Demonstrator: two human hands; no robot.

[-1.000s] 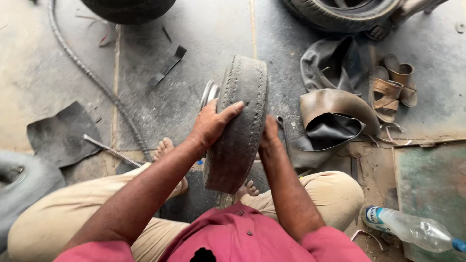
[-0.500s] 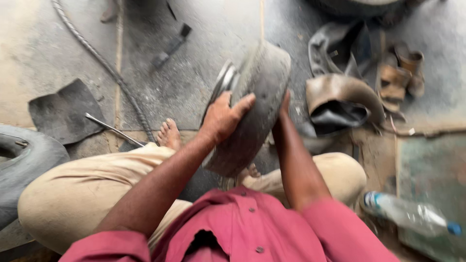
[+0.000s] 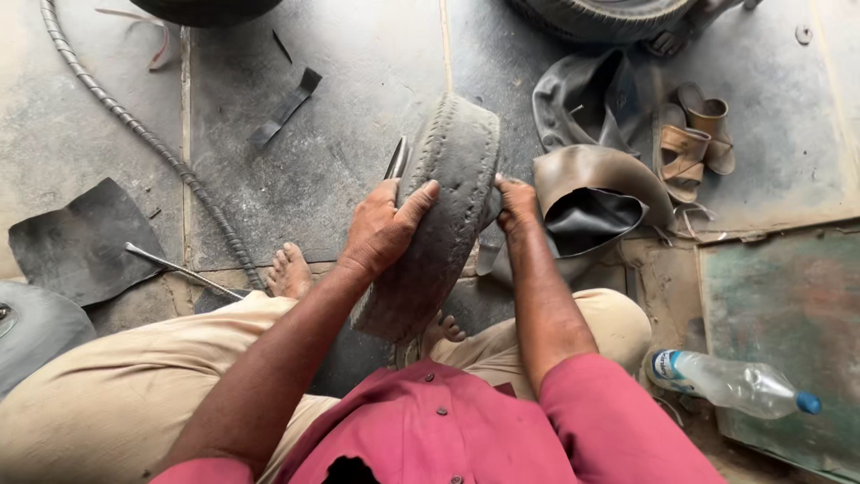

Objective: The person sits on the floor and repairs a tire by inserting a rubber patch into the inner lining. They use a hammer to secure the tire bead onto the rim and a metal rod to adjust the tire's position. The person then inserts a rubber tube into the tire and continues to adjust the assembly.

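On the stained concrete floor, a worn tyre (image 3: 443,211) stands upright between the knees, long axis pointing away, left hand (image 3: 383,229) and right hand (image 3: 517,203) clasping its opposite sides.

Plastic water bottle (image 3: 730,383) lying at right on greenish metal sheet (image 3: 788,323). Brown sandals (image 3: 694,139) near folded inner tube (image 3: 587,193). Ribbed hose (image 3: 134,134) curving across concrete floor. Black rubber patch (image 3: 76,242) beside thin metal rod (image 3: 184,271).
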